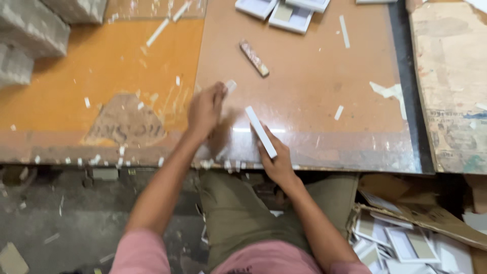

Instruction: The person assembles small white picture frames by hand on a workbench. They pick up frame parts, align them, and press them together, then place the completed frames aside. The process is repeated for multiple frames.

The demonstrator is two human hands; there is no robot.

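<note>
**White strip held slantwise at the bench edge**

The white strip (261, 131) lay with its long axis on a diagonal, its far end pointing up and to the left, away from the person, and its near end pointing down and to the right, toward the bench edge. It sat over the glossy sheet covering the bench (314, 86), close to the front edge and between the 2 hands.

The right hand (276, 163) gripped the strip's near end; its fingers (267, 136) were curled along the strip's underside and closed on it, with the thumb side hidden behind the strip. The left hand (204, 110) was blurred, just to the left of the strip and apart from it. Its fingers were bunched together around a small pale piece (231, 85) at their tips; how tightly they pinched it could not be told.

The strip looked long, narrow and flat-faced, plain white, with straight edges and square ends.

A short speckled bar (254, 58) lay farther back on the bench, also on a diagonal. White frames (290, 18) sat at the far edge, and more of them filled a cardboard box (406, 213) on the floor to the right. Small white scraps (338, 112) were scattered over the bench.
</note>
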